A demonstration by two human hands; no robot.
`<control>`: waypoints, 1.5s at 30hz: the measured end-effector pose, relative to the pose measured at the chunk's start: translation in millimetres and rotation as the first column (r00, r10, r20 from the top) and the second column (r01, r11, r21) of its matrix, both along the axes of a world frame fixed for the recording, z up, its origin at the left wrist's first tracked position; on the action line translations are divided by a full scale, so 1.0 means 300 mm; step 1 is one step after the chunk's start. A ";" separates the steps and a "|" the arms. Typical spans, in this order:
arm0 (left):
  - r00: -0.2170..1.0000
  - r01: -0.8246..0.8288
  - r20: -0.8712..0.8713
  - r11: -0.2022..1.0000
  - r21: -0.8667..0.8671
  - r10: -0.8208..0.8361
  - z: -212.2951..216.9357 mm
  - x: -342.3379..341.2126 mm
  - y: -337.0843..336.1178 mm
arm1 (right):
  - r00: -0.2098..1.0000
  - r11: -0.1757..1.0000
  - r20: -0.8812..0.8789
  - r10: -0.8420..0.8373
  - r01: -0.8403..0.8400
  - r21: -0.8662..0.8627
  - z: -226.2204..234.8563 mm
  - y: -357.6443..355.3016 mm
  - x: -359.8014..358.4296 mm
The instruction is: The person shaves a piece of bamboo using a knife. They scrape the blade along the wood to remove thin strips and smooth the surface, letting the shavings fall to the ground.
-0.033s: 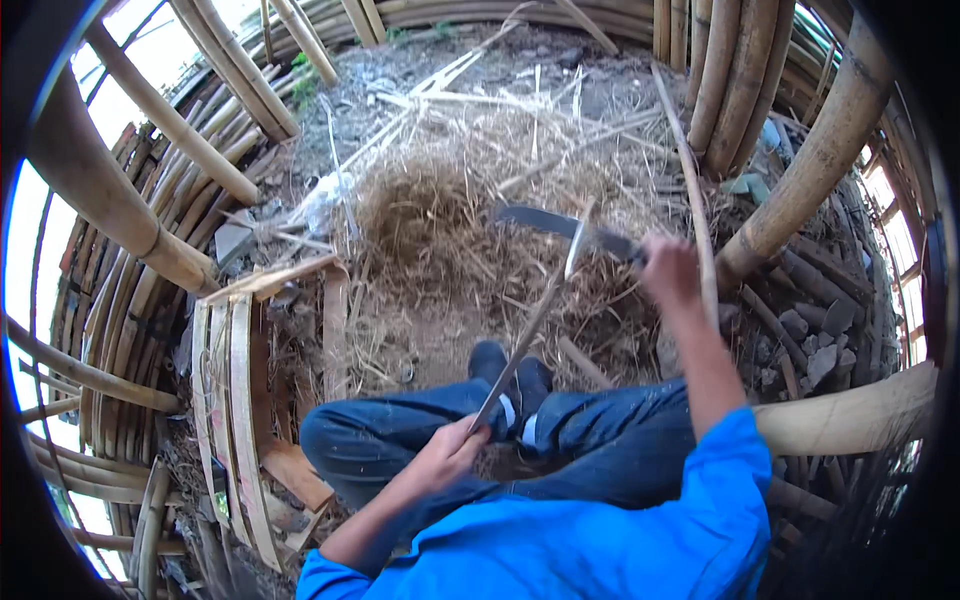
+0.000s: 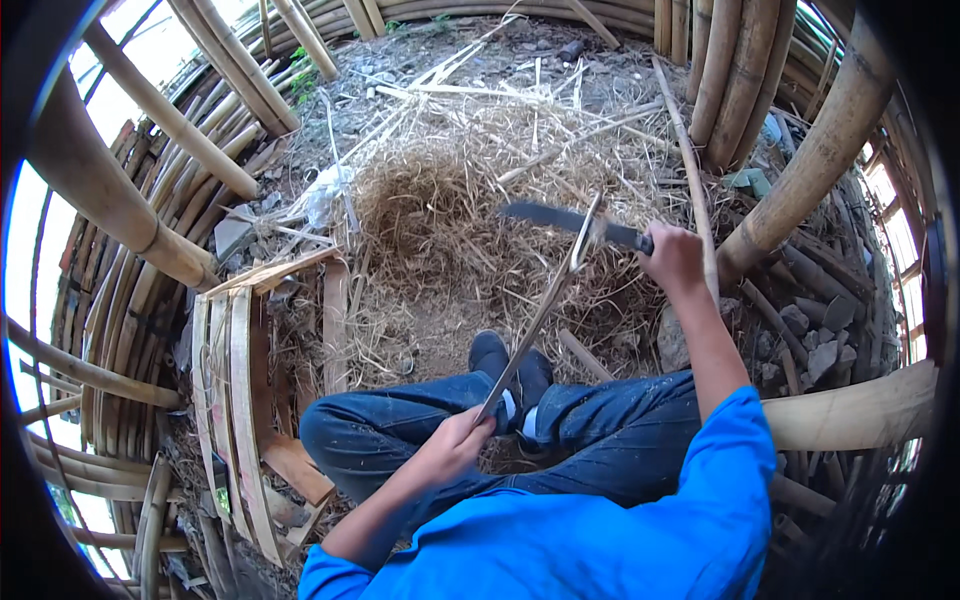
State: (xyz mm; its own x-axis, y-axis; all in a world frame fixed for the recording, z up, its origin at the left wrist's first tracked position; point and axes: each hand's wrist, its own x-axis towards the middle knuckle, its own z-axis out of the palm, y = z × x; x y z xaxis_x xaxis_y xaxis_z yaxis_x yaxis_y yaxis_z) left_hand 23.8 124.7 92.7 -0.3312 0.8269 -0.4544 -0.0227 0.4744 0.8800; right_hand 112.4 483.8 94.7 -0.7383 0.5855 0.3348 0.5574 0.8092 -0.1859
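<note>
My left hand point(image 2: 453, 447) is closed round the near end of a thin bamboo strip point(image 2: 541, 315), which slants up and away to the right past my shoes. Its far part looks split or shaved, with a pale inner face showing. In my right hand point(image 2: 673, 260) is the handle of a large knife point(image 2: 545, 215) with a long dark blade. The blade points left and crosses the strip near its far end; whether it touches or cuts there I cannot tell.
A pile of dry shavings point(image 2: 430, 210) covers the ground ahead. To my left stands a wooden crate-like frame point(image 2: 240, 390). A long pole point(image 2: 690, 180) lies on the right, near broken stones point(image 2: 820, 350). Thick bamboo posts point(image 2: 820, 160) rise on both sides.
My right hand and the knife have shifted slightly up, and the blade lies a little flatter. The strip's far end has tilted slightly to the right. My left hand keeps its hold.
</note>
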 end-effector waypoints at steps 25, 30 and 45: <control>0.963 -0.182 0.189 0.982 -0.057 0.190 -0.045 -0.085 -0.098 | 0.918 0.904 0.012 0.395 -0.392 0.171 -0.054 -0.171 -0.143; 0.999 0.022 -0.040 1.000 0.002 -0.022 -0.009 -0.026 -0.146 | 0.979 0.975 0.011 -0.201 0.199 0.098 0.025 0.338 -0.041; 0.955 -0.225 0.195 0.974 -0.009 0.223 0.003 -0.179 -0.041 | 0.948 0.861 -0.049 -0.314 0.262 -0.436 -0.169 0.132 0.084</control>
